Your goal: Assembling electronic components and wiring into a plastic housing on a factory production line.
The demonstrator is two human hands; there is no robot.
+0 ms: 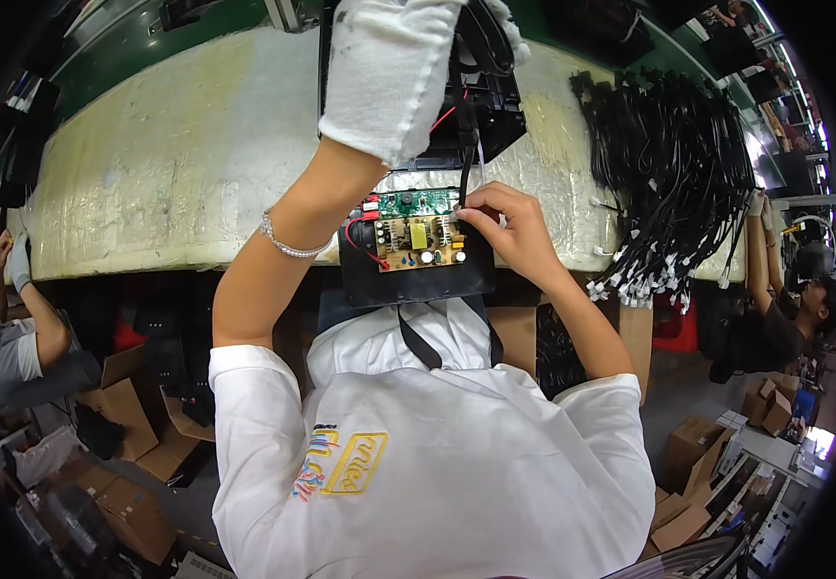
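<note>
My left hand (389,72), in a white knitted glove, is raised at the top over a black housing (490,125). Its fingers close round a looped black cable (484,43), though they are partly out of sight. That cable runs down toward my bare right hand (514,227). Thumb and forefinger of the right hand pinch the cable's end at the upper right edge of a circuit board (408,246). The board carries a yellow transformer, capacitors and red wires, with a green board (403,202) along its far side. Both lie on a black panel (418,289) at the table's near edge.
A thick pile of black cables with white connectors (664,174) hangs over the table (186,154) at right. Other people work at far left and far right. Cardboard boxes (133,516) stand on the floor on both sides.
</note>
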